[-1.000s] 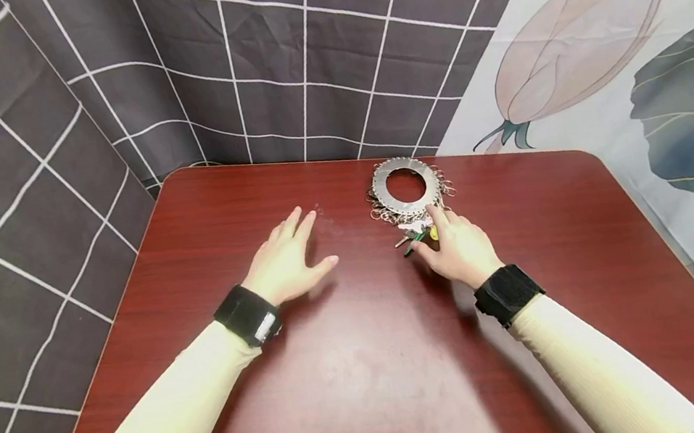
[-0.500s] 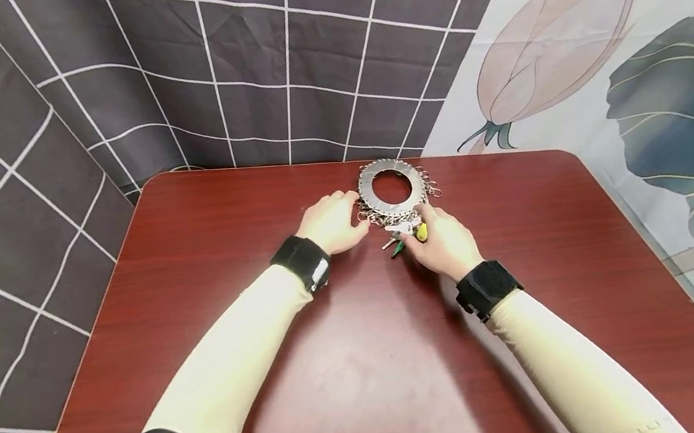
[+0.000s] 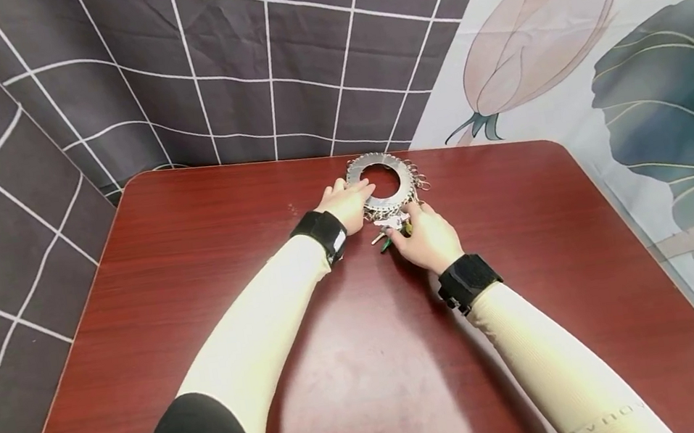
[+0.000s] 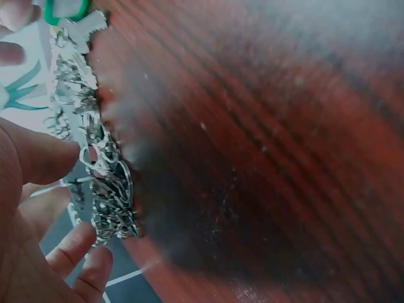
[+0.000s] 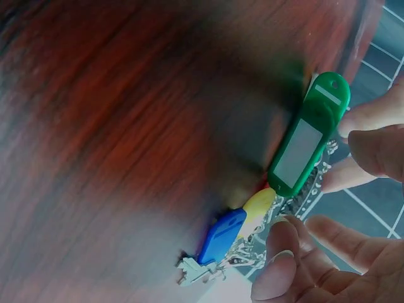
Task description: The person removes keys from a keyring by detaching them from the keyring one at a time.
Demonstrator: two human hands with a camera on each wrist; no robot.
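A flat metal ring (image 3: pixel 403 174), fringed with several small hooks and loops, lies near the table's far edge. My left hand (image 3: pixel 345 204) reaches over its left side, fingers across the flat metal; in the left wrist view the thumb (image 4: pixel 53 154) is at the loops. At the near side is my right hand (image 3: pixel 430 238), by the keys and tags; thumb and fingers look apart. The right wrist view brings out a green key tag (image 5: pixel 309 136) beside the thumb, a yellow tag (image 5: pixel 257 208), a blue tag (image 5: pixel 222 237) and a silver key (image 5: pixel 194 270).
The red-brown wooden table (image 3: pixel 200 301) has rounded far corners. Behind it hangs a dark cloth with white grid lines (image 3: pixel 235 63), and a white floral cloth (image 3: pixel 565 71) covers the right. Both wrists wear black straps (image 3: pixel 323 233).
My left hand has moved right and forward, from apart from the ring to over its left side. The right hand stays by the tags. The head view has shifted slightly.
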